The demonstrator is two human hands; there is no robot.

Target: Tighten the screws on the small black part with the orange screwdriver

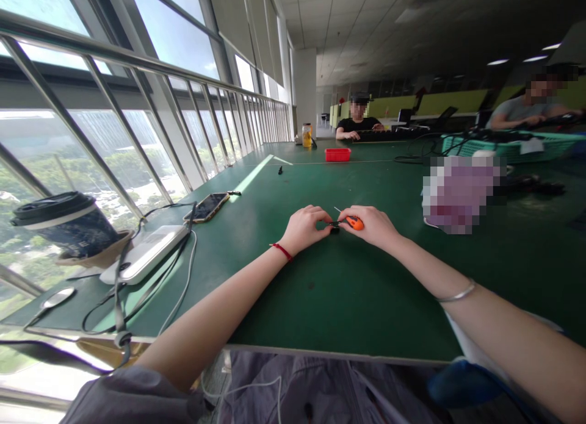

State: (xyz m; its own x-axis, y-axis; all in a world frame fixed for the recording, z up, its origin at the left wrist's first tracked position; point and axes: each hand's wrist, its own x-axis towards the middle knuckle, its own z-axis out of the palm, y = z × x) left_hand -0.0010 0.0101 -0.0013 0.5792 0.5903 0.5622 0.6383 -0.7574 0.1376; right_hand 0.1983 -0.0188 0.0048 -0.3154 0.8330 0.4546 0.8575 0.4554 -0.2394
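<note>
Both of my hands meet over the middle of the green table (293, 302). My left hand (306, 227) is closed, thumb and fingers pinching a small black part (335, 230) close to the tabletop. In my right hand (373, 227) is a screwdriver (354, 223) with an orange and black handle; its thin metal shaft points up and to the left. The fingertips of my right hand also come close to the black part, but whether they touch it I cannot tell. Another small black piece (281, 170) lies farther up the table.
On the left are a phone (209, 207), a white power bank (144, 253) with cables and a lidded cup (68, 226) by the railing. A red tray (337, 155), a jar (306, 135) and a green basket (499, 144) stand farther back. Two people sit beyond.
</note>
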